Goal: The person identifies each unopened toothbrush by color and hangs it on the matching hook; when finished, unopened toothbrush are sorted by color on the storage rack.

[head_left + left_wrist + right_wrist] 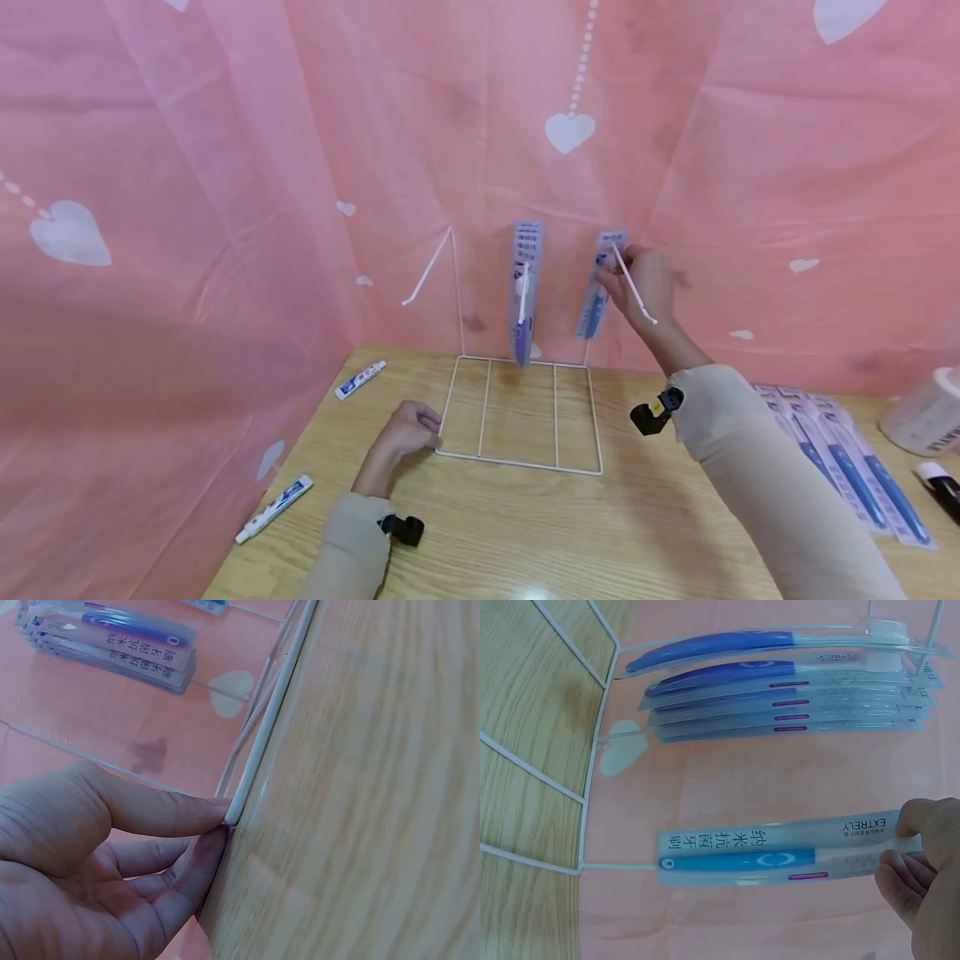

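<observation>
A white wire rack (pixel 517 462) stands on the wooden table, its hooks jutting toward me. My left hand (pixel 408 429) pinches the front left corner of its base between thumb and fingers, as the left wrist view shows up close. At the right hook (pixel 636 293), my right hand (pixel 647 283) grips the upper part of a packaged toothbrush (pixel 739 860) with a light blue handle. That pack hangs upright, its top end overlapping the hook in the head view. From the middle hook hang several packaged toothbrushes (pixel 720 686) with darker blue-purple handles, one behind another.
Two small toothpaste tubes (pixel 275 509) lie on the left of the table. Several packaged blue toothbrushes (pixel 847 467) lie at the right, near a white container (pixel 926 417) and a black-and-white tube (pixel 941 492). A pink curtain (pixel 450 125) hangs close behind the rack.
</observation>
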A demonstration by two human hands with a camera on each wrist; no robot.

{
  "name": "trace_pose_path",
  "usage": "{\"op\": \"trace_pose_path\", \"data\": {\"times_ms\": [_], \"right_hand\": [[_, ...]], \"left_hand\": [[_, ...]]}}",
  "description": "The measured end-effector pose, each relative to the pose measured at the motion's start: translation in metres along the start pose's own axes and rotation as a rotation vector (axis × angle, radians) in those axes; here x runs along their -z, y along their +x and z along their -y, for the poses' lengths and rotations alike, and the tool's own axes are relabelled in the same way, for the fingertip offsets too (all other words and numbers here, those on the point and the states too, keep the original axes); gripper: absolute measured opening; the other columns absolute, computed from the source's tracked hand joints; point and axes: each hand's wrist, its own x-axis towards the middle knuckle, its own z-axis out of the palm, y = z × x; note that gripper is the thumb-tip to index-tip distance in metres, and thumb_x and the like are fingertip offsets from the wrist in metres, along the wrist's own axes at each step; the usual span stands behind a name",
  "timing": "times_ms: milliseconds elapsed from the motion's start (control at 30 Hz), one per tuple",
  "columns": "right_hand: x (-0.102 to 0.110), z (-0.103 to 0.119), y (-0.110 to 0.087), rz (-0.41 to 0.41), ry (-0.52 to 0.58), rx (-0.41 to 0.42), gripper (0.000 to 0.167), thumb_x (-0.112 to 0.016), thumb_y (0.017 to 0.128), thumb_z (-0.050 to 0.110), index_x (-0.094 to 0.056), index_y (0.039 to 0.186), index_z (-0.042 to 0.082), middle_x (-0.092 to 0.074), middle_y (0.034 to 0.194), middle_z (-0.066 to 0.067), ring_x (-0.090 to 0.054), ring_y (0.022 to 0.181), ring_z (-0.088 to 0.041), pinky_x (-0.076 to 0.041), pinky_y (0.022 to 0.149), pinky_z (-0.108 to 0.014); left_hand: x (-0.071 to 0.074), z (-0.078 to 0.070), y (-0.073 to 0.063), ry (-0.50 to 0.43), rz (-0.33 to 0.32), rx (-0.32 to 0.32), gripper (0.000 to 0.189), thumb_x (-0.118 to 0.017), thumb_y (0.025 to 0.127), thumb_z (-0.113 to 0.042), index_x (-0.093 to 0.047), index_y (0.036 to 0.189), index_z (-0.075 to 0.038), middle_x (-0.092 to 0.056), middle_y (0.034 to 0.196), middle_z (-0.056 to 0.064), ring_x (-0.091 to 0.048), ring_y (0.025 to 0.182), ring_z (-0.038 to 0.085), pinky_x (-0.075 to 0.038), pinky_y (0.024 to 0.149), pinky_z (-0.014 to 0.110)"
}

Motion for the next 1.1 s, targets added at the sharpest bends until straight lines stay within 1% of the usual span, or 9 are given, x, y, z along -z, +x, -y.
{"op": "trace_pose_path", "data": {"times_ms": [200, 300, 400, 433, 600, 667, 867, 1033, 1100], "right_hand": [[0.006, -0.003, -0.001, 0.093, -0.095, 0.057, 0.028, -0.074, 0.082, 0.023, -0.064, 0.076, -0.003, -0.064, 0.068, -0.016, -0.056, 0.060, -0.029, -0.036, 0.049, -0.033], [0.016, -0.010, -0.002, 0.188, -0.106, 0.060, 0.035, -0.078, 0.080, 0.025, -0.063, 0.084, -0.006, -0.065, 0.075, -0.019, -0.058, 0.066, -0.032, -0.042, 0.053, -0.036], [0.031, -0.026, -0.005, 0.268, -0.102, 0.040, 0.040, -0.078, 0.082, 0.024, -0.064, 0.100, -0.008, -0.066, 0.091, -0.024, -0.060, 0.078, -0.035, -0.048, 0.063, -0.041], [0.037, -0.034, -0.006, 0.293, -0.101, 0.035, 0.041, -0.078, 0.083, 0.023, -0.065, 0.107, -0.007, -0.066, 0.097, -0.025, -0.060, 0.082, -0.036, -0.049, 0.065, -0.043], [0.067, -0.091, -0.022, 0.370, -0.183, -0.021, 0.043, -0.073, 0.088, 0.028, -0.061, 0.111, -0.007, -0.063, 0.105, -0.029, -0.060, 0.087, -0.040, -0.050, 0.067, -0.050], [0.079, -0.117, -0.030, 0.392, -0.234, -0.070, 0.047, -0.071, 0.089, 0.032, -0.057, 0.105, -0.010, -0.062, 0.101, -0.032, -0.061, 0.084, -0.042, -0.049, 0.064, -0.051], [0.106, -0.185, -0.049, 0.492, -0.296, -0.195, 0.054, -0.064, 0.093, 0.033, -0.053, 0.107, -0.018, -0.060, 0.092, -0.034, -0.060, 0.074, -0.039, -0.050, 0.055, -0.044], [0.112, -0.229, -0.066, 0.549, -0.307, -0.233, 0.053, -0.058, 0.096, 0.030, -0.052, 0.103, -0.023, -0.061, 0.083, -0.031, -0.059, 0.068, -0.036, -0.051, 0.058, -0.049], [0.110, -0.244, -0.075, 0.548, -0.315, -0.240, 0.048, -0.059, 0.095, 0.028, -0.056, 0.092, -0.019, -0.061, 0.073, -0.025, -0.057, 0.063, -0.032, -0.049, 0.054, -0.047]], "left_hand": [[0.007, 0.007, -0.005, -0.018, -0.012, 0.019, 0.033, -0.076, 0.069, 0.013, -0.066, 0.099, 0.005, -0.061, 0.088, 0.012, -0.058, 0.082, 0.025, -0.052, 0.072, 0.031], [0.012, 0.011, -0.008, -0.025, -0.024, 0.016, 0.033, -0.076, 0.068, 0.013, -0.065, 0.098, 0.005, -0.060, 0.087, 0.012, -0.057, 0.081, 0.025, -0.052, 0.070, 0.031], [0.014, 0.013, -0.009, -0.032, -0.023, 0.007, 0.032, -0.076, 0.068, 0.013, -0.065, 0.097, 0.006, -0.060, 0.087, 0.012, -0.057, 0.080, 0.024, -0.051, 0.069, 0.030], [0.014, 0.013, -0.009, -0.033, -0.020, 0.005, 0.032, -0.076, 0.068, 0.013, -0.065, 0.097, 0.006, -0.060, 0.087, 0.012, -0.057, 0.080, 0.024, -0.051, 0.069, 0.030], [0.015, 0.013, -0.008, -0.029, -0.023, 0.010, 0.033, -0.076, 0.068, 0.013, -0.065, 0.098, 0.006, -0.060, 0.087, 0.012, -0.057, 0.080, 0.024, -0.052, 0.070, 0.030], [0.016, 0.013, -0.007, -0.017, -0.027, 0.010, 0.033, -0.076, 0.068, 0.013, -0.065, 0.098, 0.006, -0.060, 0.087, 0.012, -0.058, 0.080, 0.024, -0.052, 0.070, 0.031], [0.016, 0.014, -0.006, -0.013, -0.038, 0.021, 0.033, -0.076, 0.066, 0.014, -0.065, 0.097, 0.005, -0.061, 0.086, 0.012, -0.058, 0.080, 0.024, -0.052, 0.070, 0.031], [0.013, 0.015, -0.010, -0.017, -0.041, 0.026, 0.033, -0.076, 0.067, 0.013, -0.065, 0.097, 0.005, -0.061, 0.086, 0.012, -0.058, 0.080, 0.024, -0.052, 0.070, 0.030], [0.012, 0.014, -0.010, -0.021, -0.040, 0.028, 0.033, -0.076, 0.067, 0.013, -0.066, 0.097, 0.006, -0.061, 0.087, 0.012, -0.058, 0.080, 0.024, -0.052, 0.070, 0.030]]}}
